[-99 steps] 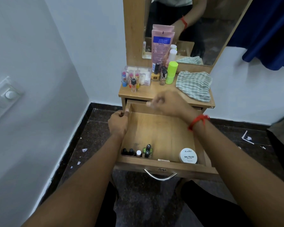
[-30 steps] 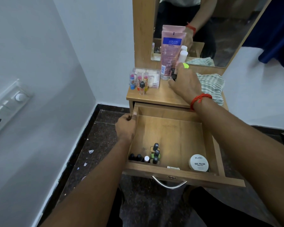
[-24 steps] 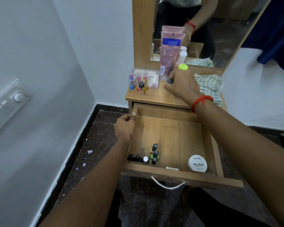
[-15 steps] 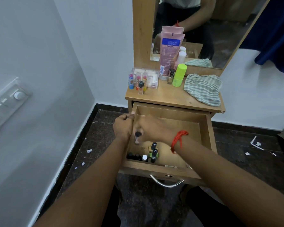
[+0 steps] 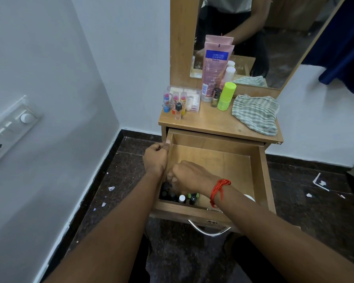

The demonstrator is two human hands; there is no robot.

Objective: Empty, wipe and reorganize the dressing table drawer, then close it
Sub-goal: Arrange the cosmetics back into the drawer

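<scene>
Open drawer (image 5: 213, 162) at 6 o'clock of tabletop (image 5: 208, 123). In its 7 o'clock corner, right hand (image 5: 189, 176), fingers curled, pinching dark-capped bottle (image 5: 166, 185) just beside row of small bottles (image 5: 182, 198). At 10 o'clock, left hand (image 5: 155, 158) gripping side wall, thumb over rim. Likely restocking. Lower bottle upright, base flat on drawer bottom, snug against row, then release; no nudging neighbours. Steady drawer with left hand. Tabletop bottles (image 5: 215, 97) at 12 o'clock, likely next.

right hand (image 5: 189, 176) down from tabletop (image 5: 213, 123) into drawer (image 5: 262, 170), front-left corner; dark-capped bottle (image 5: 166, 185) now among small bottles (image 5: 182, 198)
</scene>
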